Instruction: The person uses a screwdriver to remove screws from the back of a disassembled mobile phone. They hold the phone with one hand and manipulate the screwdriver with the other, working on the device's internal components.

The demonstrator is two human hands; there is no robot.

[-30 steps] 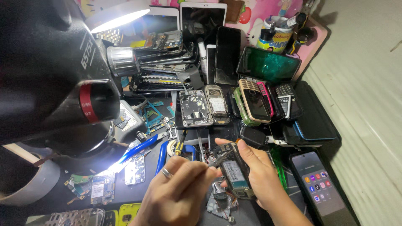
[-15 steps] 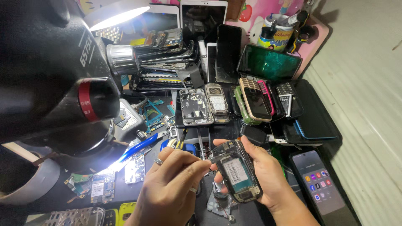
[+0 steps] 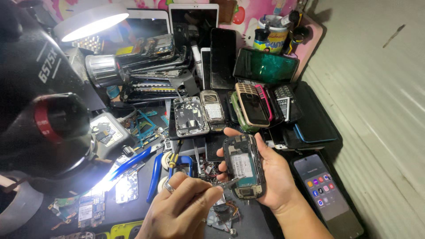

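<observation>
My right hand (image 3: 270, 177) cradles the opened phone (image 3: 243, 166), back cover off, fingers (image 3: 261, 152) wrapped round its right edge and thumb pressed on the left rim, so it sits tilted up above the near middle of the table (image 3: 261, 221). My left hand (image 3: 186, 212) is curled tight, fingers pinching a thin metal tool (image 3: 223, 185), and its tip meets the lower left of the phone's exposed insides. There's a ring (image 3: 168, 187) on that hand. Busy ground all around: just beyond the left hand lie blue-handled pliers (image 3: 133, 161) and a yellow-handled screwdriver (image 3: 175, 154), close enough to crowd it. Beneath the hands, loose parts with wires (image 3: 223, 212) sit on the table. Farther off, a stripped phone frame (image 3: 190, 116) and a small grey keypad phone (image 3: 213, 110) lie side by side, and to their right a fan of old handsets (image 3: 252, 106) overlaps. A lit smartphone (image 3: 325, 194) lies to the right of my wrist, near the table's right edge, with corrugated wall (image 3: 380, 110) just past it. On the left a big black microscope body (image 3: 44, 128) looms, blocking much of that side, with a bright lamp (image 3: 90, 24) above it and circuit boards (image 3: 88, 208) below. Stacked phones and tablets (image 3: 195, 17) fill the far end. The only open room is the dark patch of table right under my hands, toward the near edge.
</observation>
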